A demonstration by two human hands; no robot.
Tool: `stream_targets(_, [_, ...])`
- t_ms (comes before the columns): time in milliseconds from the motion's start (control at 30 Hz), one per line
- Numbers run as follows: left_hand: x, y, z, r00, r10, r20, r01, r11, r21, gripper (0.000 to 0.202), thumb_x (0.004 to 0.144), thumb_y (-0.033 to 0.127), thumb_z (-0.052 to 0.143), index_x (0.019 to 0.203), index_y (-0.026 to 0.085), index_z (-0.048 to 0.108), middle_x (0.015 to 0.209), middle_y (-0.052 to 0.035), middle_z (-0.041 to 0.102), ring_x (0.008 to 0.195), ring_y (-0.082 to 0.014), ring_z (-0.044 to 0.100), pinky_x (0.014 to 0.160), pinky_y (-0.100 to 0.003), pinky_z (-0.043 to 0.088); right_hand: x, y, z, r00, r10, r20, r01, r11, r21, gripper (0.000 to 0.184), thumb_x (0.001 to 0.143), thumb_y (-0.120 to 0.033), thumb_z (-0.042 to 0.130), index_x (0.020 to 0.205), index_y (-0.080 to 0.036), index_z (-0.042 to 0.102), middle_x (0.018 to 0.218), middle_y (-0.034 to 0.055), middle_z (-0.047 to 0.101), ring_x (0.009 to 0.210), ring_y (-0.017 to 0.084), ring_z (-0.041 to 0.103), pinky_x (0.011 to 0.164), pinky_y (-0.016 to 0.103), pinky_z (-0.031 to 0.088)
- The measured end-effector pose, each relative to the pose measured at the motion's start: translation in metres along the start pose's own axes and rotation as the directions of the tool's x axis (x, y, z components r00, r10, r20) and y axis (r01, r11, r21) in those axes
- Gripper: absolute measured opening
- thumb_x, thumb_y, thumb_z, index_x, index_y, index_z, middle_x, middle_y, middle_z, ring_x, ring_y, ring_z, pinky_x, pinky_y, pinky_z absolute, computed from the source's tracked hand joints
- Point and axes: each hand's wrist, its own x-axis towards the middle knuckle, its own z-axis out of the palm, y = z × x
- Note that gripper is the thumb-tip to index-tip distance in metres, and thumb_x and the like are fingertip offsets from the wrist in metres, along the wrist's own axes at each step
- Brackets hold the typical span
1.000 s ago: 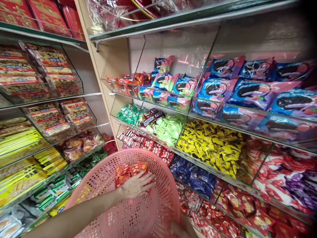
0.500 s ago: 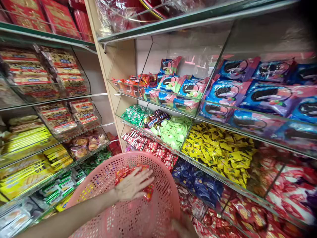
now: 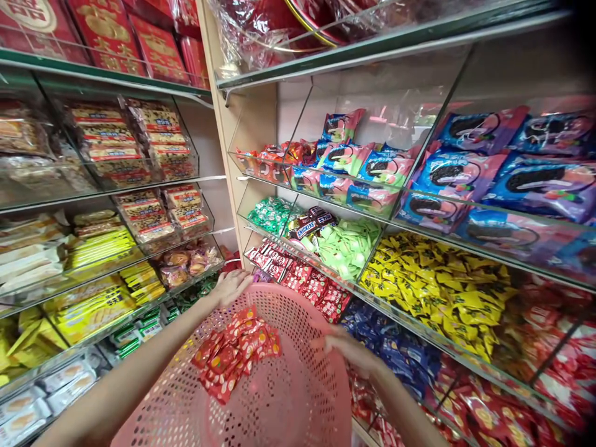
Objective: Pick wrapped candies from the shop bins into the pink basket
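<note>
While the right hand (image 3: pixel 347 346) clamps the pink basket (image 3: pixel 284 307), the left hand (image 3: pixel 231 287) touches its far edge, firmness cannot be told | red packets (image 3: pixel 237 351) lie inside | one hand slipping may tilt it, sliding packets.

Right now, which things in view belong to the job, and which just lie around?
In use:
round pink perforated plastic basket
small red packets inside it

Just lying around:
small yellow packets
pale green packets
dark brown Snickers bars
</note>
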Motion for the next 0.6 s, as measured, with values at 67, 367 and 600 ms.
stream_targets(67, [0.009,0.017,-0.002,0.994,0.031,0.102,-0.022,0.996,-0.088,0.064,0.084,0.061,0.01,0.106,0.024,0.058,0.111,-0.0064,0.06,0.107,-0.024,0.05,0.094,-0.042,0.028,0.011,-0.003,-0.01,0.996,0.06,0.067,-0.06,0.998,-0.011,0.056,0.058,-0.016,0.046,0.114,-0.019,0.055,0.091,0.0035,0.065,0.074,0.016,0.061,0.06,0.024,0.045])
stream_targets(367, [0.025,0.057,0.019,0.957,-0.108,0.27,0.162,0.97,-0.184,0.07,0.065,0.079,0.022,0.059,0.018,0.056,0.062,-0.0059,0.06,0.063,-0.0212,0.058,0.055,-0.027,0.036,0.017,-0.004,-0.017,0.994,0.103,0.045,-0.097,0.988,-0.12,0.056,0.061,-0.019,0.05,0.117,-0.021,0.051,0.094,0.0034,0.065,0.071,0.015,0.062,0.059,0.024,0.047])
stream_targets(600, [0.031,0.053,0.034,0.96,-0.193,0.204,0.233,0.952,-0.198,0.06,0.059,0.079,0.034,0.045,0.02,0.037,0.044,0.0007,0.043,0.052,-0.0182,0.052,0.049,-0.025,0.03,-0.002,-0.008,-0.012,0.946,-0.304,-0.114,0.15,0.72,-0.677,0.033,0.081,-0.038,0.039,0.083,-0.015,0.062,0.078,0.0037,0.065,0.072,0.017,0.058,0.065,0.026,0.041])
